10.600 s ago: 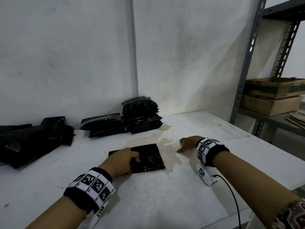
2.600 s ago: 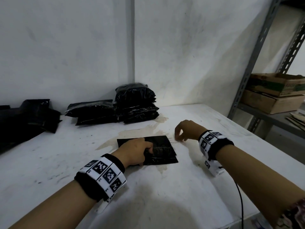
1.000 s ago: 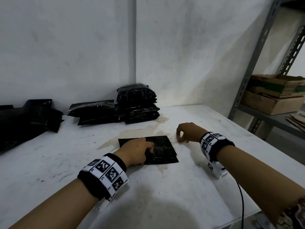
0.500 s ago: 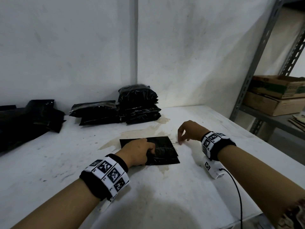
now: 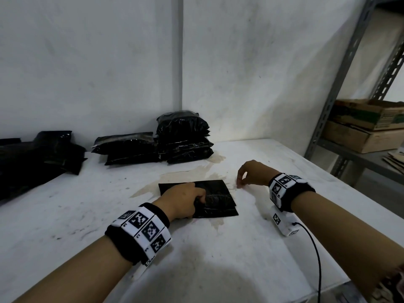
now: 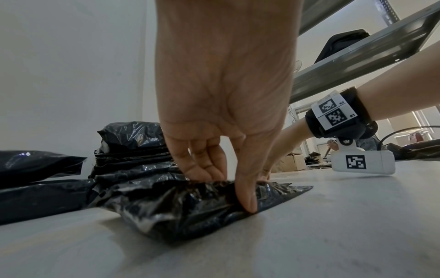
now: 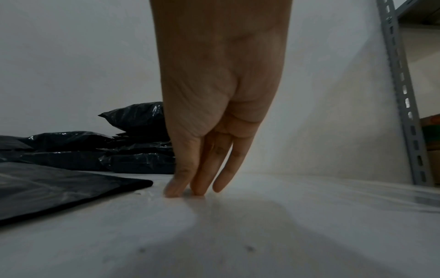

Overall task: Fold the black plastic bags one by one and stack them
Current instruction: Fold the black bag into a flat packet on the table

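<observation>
A folded square black bag [image 5: 220,200] lies on the white table [image 5: 218,270], over a brown stain. My left hand [image 5: 185,200] sits on the bag's left half. In the left wrist view my left hand [image 6: 228,180] has its thumb pressed down on the bag [image 6: 190,206] and its curled fingers bunch the plastic. My right hand [image 5: 240,182] stands just right of the bag's far corner. Its fingertips [image 7: 197,190] touch the bare table beside the bag [image 7: 47,188] and hold nothing.
A stack of folded black bags [image 5: 183,138] stands against the back wall, with flatter black packs [image 5: 126,147] to its left. A loose pile of black bags [image 5: 32,158] lies at the far left. A metal shelf [image 5: 341,84] with cardboard boxes [image 5: 367,125] is at the right.
My left hand has stayed on the bag. My right hand lay flat on the table ten seconds ago and now stands on its fingertips. It has barely moved in the last second.
</observation>
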Tool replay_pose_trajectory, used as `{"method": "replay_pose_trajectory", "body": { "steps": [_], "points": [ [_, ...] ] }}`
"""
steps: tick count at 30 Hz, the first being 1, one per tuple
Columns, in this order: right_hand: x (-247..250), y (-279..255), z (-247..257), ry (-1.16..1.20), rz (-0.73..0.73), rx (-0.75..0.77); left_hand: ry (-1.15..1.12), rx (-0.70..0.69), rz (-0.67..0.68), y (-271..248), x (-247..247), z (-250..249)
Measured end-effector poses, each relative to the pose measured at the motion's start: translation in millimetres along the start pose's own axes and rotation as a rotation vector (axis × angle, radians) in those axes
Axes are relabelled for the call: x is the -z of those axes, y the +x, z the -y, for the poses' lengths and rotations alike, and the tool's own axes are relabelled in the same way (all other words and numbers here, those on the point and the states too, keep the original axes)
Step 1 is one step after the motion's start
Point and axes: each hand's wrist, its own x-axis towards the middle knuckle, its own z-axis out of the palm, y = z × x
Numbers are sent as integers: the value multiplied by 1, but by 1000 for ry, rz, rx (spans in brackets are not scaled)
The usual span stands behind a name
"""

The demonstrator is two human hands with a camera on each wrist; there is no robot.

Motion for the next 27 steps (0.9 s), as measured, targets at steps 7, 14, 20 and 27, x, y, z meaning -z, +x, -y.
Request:
{"method": "replay_pose_trajectory", "body": {
  "steps": [7,14,20,27],
  "points": [
    [2,-2,-8,36,-30,35,-5,-14,-23,0,-1,0],
    [3,-5,0,-154,5,51,1,-18,-18,0,-1,0],
    [-1,-5,2,-256,25,41,17,-20,-15,-1,0,-3],
    [-2,-4,-8,-112,-16,8,31,-24,-20,-1,0,-3]
  ]
}}
